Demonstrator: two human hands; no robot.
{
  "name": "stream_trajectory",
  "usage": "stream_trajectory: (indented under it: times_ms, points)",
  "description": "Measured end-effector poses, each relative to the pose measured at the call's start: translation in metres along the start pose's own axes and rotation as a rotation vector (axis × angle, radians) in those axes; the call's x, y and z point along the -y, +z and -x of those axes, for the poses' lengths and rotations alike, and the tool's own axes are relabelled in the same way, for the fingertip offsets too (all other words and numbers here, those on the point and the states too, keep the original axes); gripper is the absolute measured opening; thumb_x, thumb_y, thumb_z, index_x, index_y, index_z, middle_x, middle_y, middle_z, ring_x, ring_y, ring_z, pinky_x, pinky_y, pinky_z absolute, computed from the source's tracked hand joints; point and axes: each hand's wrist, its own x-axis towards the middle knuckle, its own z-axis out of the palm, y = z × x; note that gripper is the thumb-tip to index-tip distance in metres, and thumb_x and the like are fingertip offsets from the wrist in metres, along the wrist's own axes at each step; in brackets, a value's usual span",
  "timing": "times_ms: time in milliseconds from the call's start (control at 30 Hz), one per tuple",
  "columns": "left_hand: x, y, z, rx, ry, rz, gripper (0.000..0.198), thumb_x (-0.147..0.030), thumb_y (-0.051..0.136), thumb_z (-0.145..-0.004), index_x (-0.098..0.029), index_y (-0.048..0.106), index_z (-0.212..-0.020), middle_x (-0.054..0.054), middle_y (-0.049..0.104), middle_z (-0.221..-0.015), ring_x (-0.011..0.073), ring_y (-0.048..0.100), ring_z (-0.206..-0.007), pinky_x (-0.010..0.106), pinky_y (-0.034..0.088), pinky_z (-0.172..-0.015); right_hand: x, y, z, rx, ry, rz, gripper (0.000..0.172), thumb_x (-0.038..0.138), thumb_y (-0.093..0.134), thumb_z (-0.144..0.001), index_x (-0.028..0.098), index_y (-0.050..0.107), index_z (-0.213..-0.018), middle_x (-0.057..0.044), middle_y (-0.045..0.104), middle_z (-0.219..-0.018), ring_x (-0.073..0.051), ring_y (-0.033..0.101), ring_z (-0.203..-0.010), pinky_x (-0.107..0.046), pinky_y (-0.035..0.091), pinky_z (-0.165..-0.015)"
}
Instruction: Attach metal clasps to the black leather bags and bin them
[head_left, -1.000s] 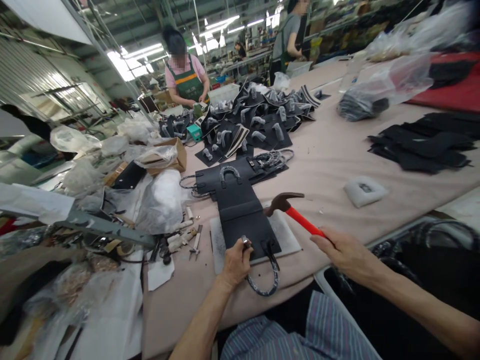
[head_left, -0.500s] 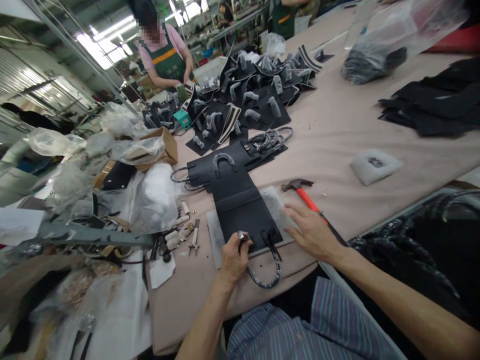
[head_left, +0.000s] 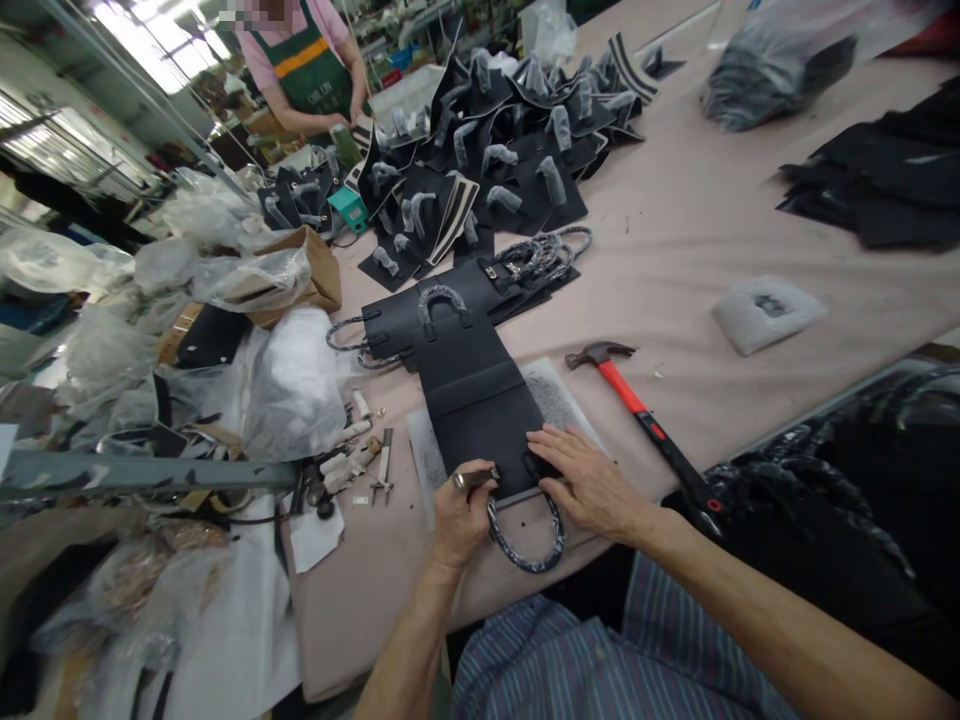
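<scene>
A black bag panel lies on a grey pad near the table's front edge. Its wrapped loop handle hangs over that edge. My left hand is closed around a small metal punch, held at the panel's near edge beside the handle's left end. My right hand lies flat with fingers stretched out on the panel's near right corner, over the handle's right tab. A hammer with a red and black grip rests on the table just right of the pad.
Small tools and plastic bags crowd the table's left side. More black panels with wrapped handles are piled further back. A person in a green apron works at the far end. A white pad lies to the right.
My right hand set the hammer down on the table and moved left onto the panel's corner. My left hand stayed on the punch. The view tilted down.
</scene>
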Motion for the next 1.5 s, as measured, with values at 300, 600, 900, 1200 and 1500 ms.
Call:
stream_trajectory:
  times_ms: [300,600,900,1200,1500]
  points:
    - [0.005,-0.001,0.003,-0.080,-0.263,0.127,0.017,-0.031,0.062,-0.096,-0.018,0.069,-0.104,0.006,0.077,-0.097,0.0209,0.076,-0.091,0.034,0.061,-0.088,0.001,0.003,0.000,-0.024,0.003,-0.010,0.050,0.022,0.055,-0.093,0.018,0.055,-0.142,-0.010,0.052,-0.152,-0.032,0.042,-0.145,-0.062,0.034,-0.121]
    - [-0.004,0.008,-0.002,-0.081,-0.198,0.054,0.015,-0.027,0.065,-0.092,-0.019,0.075,-0.099,0.006,0.079,-0.097,0.0215,0.075,-0.091,0.034,0.061,-0.086,0.001,0.002,0.000,-0.026,0.013,-0.036,0.050,0.022,0.055,-0.092,0.019,0.056,-0.142,-0.011,0.053,-0.151,-0.031,0.041,-0.146,-0.062,0.033,-0.121]
    - [-0.003,0.011,-0.002,-0.083,-0.165,0.018,0.014,-0.025,0.064,-0.093,-0.018,0.074,-0.100,0.006,0.079,-0.096,0.0209,0.075,-0.089,0.033,0.061,-0.084,0.000,0.003,0.001,-0.029,0.007,-0.031,0.050,0.022,0.055,-0.093,0.018,0.055,-0.143,-0.011,0.052,-0.152,-0.031,0.040,-0.146,-0.060,0.031,-0.122]
    - [-0.006,0.017,-0.005,0.025,0.054,-0.177,0.019,-0.017,0.055,-0.096,-0.018,0.071,-0.105,0.007,0.078,-0.101,0.0204,0.075,-0.097,0.033,0.061,-0.090,-0.003,0.001,0.002,0.013,0.005,-0.087,0.053,0.025,0.056,-0.094,0.020,0.051,-0.146,-0.010,0.049,-0.155,-0.031,0.036,-0.149,-0.062,0.029,-0.123]
    - [-0.009,0.019,-0.010,0.077,0.110,-0.231,0.018,-0.015,0.054,-0.095,-0.019,0.067,-0.105,0.007,0.077,-0.097,0.0197,0.075,-0.089,0.029,0.061,-0.083,-0.050,-0.050,0.035,-0.356,0.256,0.123,0.037,0.034,0.050,-0.097,0.015,0.062,-0.127,-0.018,0.067,-0.121,-0.035,0.061,-0.115,-0.054,0.048,-0.103]
